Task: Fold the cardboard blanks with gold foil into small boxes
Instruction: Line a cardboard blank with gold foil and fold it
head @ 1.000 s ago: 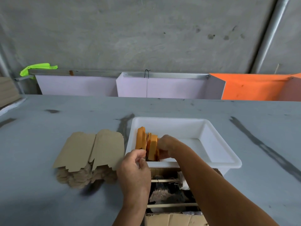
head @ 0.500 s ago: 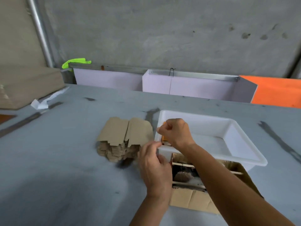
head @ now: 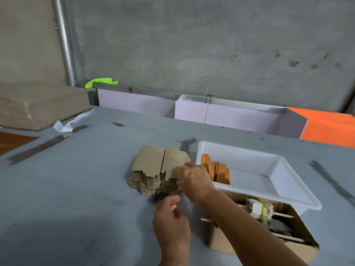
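- Grey worktable (head: 76, 189) runs up to a concrete wall, with a white tray (head: 278, 191) standing to the right of a stack of cardboard blanks (head: 153, 169).
- Orange folded boxes (head: 215, 169) stand on edge in the tray's near left corner.
- Right hand (head: 196, 179) lies on the stack's right edge, its fingers curled onto the top blank; whether they pinch it cannot be told.
- Left hand (head: 171, 225) hovers just before the stack, fingers loosely curled and holding nothing.
- Open carton (head: 259, 233) sits partly beneath the tray.
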The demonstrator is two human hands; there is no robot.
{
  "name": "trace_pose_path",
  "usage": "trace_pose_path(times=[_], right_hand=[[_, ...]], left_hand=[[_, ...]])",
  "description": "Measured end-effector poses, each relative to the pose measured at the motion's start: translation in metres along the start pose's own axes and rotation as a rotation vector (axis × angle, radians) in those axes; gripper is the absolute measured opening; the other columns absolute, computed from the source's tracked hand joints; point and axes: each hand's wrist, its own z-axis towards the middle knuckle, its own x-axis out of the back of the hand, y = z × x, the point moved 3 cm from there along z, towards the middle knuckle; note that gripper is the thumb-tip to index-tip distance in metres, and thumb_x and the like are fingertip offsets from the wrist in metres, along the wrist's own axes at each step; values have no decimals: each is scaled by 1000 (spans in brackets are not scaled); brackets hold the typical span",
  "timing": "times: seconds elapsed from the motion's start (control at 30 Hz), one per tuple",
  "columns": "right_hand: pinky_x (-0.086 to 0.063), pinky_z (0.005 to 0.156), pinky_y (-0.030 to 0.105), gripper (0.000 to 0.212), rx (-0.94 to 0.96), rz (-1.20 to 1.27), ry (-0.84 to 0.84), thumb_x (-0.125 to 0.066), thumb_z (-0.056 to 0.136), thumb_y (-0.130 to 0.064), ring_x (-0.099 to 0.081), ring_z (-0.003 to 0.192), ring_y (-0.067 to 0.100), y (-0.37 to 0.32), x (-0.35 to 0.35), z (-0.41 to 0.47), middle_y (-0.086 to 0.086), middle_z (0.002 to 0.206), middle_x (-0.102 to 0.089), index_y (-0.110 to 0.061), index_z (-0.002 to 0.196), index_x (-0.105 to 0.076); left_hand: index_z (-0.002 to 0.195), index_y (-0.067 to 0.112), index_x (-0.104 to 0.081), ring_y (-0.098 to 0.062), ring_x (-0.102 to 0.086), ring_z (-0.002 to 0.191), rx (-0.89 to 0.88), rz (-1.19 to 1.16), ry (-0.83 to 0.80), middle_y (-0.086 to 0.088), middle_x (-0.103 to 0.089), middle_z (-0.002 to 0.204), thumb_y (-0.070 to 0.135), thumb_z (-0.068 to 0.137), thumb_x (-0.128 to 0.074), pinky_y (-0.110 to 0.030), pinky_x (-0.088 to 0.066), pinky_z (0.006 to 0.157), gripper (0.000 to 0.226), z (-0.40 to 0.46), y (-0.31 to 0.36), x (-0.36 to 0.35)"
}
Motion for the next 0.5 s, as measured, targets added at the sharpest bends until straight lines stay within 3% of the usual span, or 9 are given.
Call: trace_pose_path(times=[0.1, 0.27, 0.4, 0.5], right_hand=[[-42, 93, 30, 23, 3, 16, 13, -47, 97, -22, -53, 99, 18, -1, 0, -1, 3, 107, -60, -20, 117, -58], [-48, 87, 31, 28, -15, 35, 24, -46, 96, -11, -58, 96, 23, -2, 2, -1, 8, 108, -64, -16, 122, -56], [-39, 65, 28, 29, -106, 84, 319, -43, 91, -6, -61, 80, 28, 1, 16, 3, 10, 92, -69, -12, 112, -62], [-41, 62, 27, 26, -294, 405, 530, -47, 90, -7, -59, 69, 26, 14, 37, 1, 6, 74, -66, -12, 97, -72]], left_hand=[[89, 16, -70, -16, -64, 86, -1, -26, -1, -2, -70, 93, -15, 78, -49, -24, -46, 81, 39, 4, -2, 6], [85, 20, -69, -15, -65, 86, -4, -45, -23, 1, -70, 89, -14, 77, -52, -23, -45, 80, 39, 5, -8, 11], [79, 23, -65, -19, -66, 86, 8, -91, -39, -1, -70, 86, -15, 77, -52, -23, -43, 80, 40, 6, -9, 13], [80, 23, -65, -19, -66, 86, 7, -120, -44, 1, -69, 85, -13, 79, -53, -22, -42, 80, 38, 10, -2, 16]])
